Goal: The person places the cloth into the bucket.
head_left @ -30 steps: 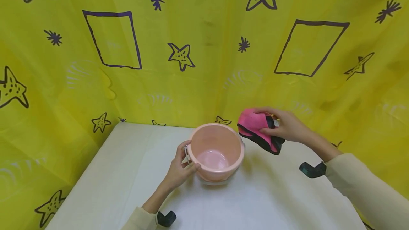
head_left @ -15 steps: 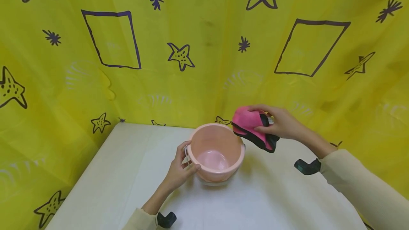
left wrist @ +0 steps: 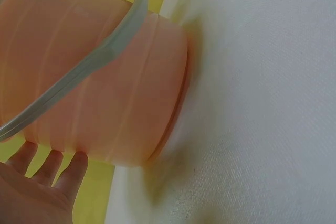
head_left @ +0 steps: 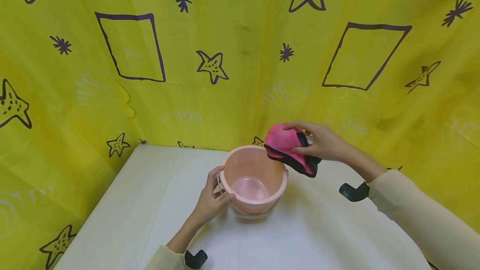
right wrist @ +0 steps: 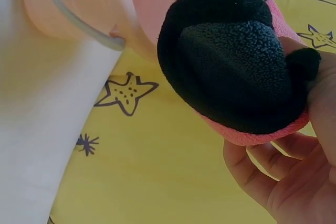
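A light pink bucket (head_left: 254, 209) stands upright on the white table, its grey handle (left wrist: 105, 51) hanging down over the outside. My left hand (head_left: 208, 201) grips it at the left of the rim, thumb at the near edge. In the left wrist view its fingers (left wrist: 71, 177) rest against the bucket's wall. My right hand (head_left: 318, 141) pinches a bunched pink cloth (head_left: 283, 141) with black edging, held up at the bucket's far right rim and overlapping it in the head view. The right wrist view shows the cloth's dark, fuzzy inner side; a pale tag shows near the fingers.
The white table (head_left: 150, 203) reaches back to a yellow curtain (head_left: 240, 103) printed with stars and frames, which also runs along both sides. Dark wrist mounts (head_left: 353, 192) stick out from both cuffs.
My right hand has moved left with the pink cloth, from beside the bucket to the edge of its rim. The left hand and the bucket have stayed in place.
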{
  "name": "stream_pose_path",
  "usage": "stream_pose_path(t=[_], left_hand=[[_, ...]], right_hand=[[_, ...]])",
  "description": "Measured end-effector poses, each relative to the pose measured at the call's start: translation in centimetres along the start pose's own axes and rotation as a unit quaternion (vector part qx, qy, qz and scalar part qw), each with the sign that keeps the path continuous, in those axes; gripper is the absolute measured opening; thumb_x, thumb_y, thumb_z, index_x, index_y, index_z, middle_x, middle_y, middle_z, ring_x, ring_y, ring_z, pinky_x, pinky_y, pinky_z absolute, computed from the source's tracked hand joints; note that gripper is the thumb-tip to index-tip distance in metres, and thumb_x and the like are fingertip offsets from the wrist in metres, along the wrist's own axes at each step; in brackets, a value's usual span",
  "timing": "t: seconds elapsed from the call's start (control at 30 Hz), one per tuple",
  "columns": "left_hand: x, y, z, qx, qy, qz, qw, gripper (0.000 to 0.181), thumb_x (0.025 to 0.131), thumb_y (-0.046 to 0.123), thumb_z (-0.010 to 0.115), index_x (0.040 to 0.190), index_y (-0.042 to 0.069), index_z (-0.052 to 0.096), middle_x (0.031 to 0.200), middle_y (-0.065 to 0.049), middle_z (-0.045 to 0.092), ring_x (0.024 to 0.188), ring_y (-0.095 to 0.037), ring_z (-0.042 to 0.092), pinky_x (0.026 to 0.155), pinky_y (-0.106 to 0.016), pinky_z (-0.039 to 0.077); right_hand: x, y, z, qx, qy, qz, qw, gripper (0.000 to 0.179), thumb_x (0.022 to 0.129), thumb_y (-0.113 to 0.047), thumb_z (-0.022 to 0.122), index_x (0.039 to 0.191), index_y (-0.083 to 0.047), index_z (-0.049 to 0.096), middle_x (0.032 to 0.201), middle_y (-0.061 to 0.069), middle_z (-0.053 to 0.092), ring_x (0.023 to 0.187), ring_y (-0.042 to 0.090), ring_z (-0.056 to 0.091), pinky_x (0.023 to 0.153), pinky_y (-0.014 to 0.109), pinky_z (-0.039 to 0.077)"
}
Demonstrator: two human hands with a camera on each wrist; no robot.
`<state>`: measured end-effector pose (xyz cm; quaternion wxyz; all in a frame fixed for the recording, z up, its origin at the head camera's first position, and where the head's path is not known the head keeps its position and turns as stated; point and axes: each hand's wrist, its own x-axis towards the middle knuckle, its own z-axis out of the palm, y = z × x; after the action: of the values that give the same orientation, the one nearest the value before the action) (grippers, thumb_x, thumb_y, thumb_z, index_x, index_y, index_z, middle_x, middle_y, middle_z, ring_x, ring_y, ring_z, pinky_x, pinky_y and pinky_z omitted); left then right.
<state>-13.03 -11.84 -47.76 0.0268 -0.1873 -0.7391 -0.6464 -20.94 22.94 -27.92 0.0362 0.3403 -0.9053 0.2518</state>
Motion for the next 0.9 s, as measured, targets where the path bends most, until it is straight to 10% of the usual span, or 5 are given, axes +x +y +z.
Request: stream_pose_path(t=[0.9], left_hand=[[-0.1,0.1,0.1,0.002,0.004,0.002,1.0000,0.085,0.089,0.032,0.081,0.155,0.031,0.029,0.160,-0.011,0.040,0.143,-0.037,0.044,0.106,-0.053,0.049]], right_hand=[[5.2,-3.1,2.5,-0.001,-0.108,-0.048,0.9931,0.057,0.082,-0.016,0.087,0.134,-0.019,0.065,0.128,0.002,0.069,0.118,0.026,0.063,0.101,0.051,0.053]])
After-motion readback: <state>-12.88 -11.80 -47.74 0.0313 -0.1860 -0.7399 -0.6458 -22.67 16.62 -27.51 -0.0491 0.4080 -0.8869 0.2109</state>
